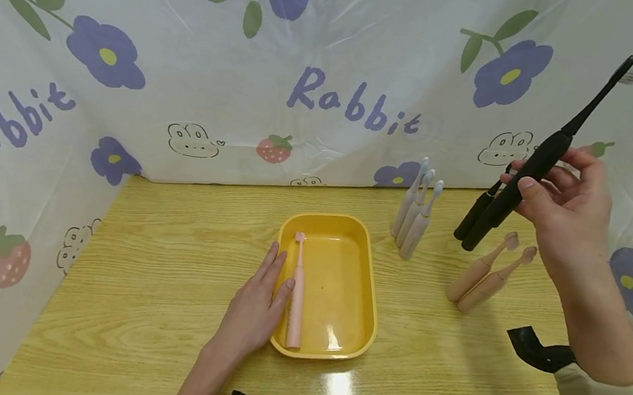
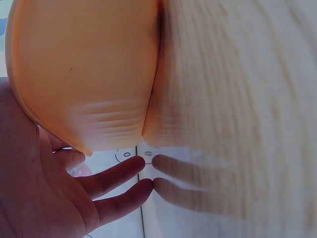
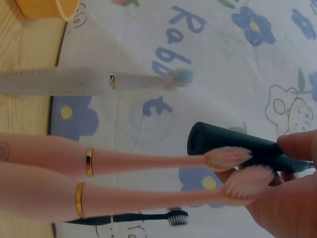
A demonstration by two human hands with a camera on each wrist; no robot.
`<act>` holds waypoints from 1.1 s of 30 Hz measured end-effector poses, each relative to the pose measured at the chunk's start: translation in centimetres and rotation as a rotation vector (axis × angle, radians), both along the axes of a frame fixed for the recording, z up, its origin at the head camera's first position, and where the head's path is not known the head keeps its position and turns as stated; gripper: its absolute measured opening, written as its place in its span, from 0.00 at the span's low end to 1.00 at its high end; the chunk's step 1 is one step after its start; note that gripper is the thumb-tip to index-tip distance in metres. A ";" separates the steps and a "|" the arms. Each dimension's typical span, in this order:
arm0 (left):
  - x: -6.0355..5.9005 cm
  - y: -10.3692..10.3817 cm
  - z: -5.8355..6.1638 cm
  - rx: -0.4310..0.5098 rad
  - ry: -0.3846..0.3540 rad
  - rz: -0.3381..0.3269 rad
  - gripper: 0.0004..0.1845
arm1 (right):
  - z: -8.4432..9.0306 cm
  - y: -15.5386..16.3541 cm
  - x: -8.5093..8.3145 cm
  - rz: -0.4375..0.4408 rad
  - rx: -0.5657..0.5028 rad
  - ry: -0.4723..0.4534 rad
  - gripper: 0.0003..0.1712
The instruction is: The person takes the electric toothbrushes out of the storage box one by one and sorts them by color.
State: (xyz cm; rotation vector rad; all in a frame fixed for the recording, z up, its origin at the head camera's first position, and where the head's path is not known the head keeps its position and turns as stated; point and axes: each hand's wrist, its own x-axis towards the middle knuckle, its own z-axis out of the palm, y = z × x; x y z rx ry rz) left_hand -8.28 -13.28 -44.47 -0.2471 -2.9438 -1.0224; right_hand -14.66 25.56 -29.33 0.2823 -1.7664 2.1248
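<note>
Head view: grey toothbrushes (image 1: 416,211) beside yellow tray (image 1: 368,280).

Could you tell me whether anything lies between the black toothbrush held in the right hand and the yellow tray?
The white toothbrushes stand upright roughly between the black toothbrush, held high by the right hand, and the yellow tray. Being raised, it seems able to pass over them.

Right hand (image 1: 568,198) pinches black electric toothbrush (image 1: 540,163) mid-air, head tilted up-right. Left hand (image 1: 258,307) lies flat on wooden table (image 1: 158,271), fingers touching left rim of yellow tray (image 1: 362,279). Pink toothbrush (image 1: 297,298) lies inside the tray along the left wall. Standing behind: 3 grey toothbrushes (image 1: 416,211), 2 beige toothbrushes (image 1: 485,273), 1 more black toothbrush (image 1: 475,214).
</note>
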 end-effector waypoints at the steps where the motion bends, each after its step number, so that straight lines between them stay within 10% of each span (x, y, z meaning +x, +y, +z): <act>1: 0.0 0.0 0.0 -0.002 0.000 0.000 0.34 | 0.0 0.1 0.0 -0.011 0.007 -0.001 0.29; 33: 0.0 0.0 0.0 0.000 -0.006 0.005 0.33 | -7.2 4.6 -2.2 -0.214 -0.042 -0.165 0.28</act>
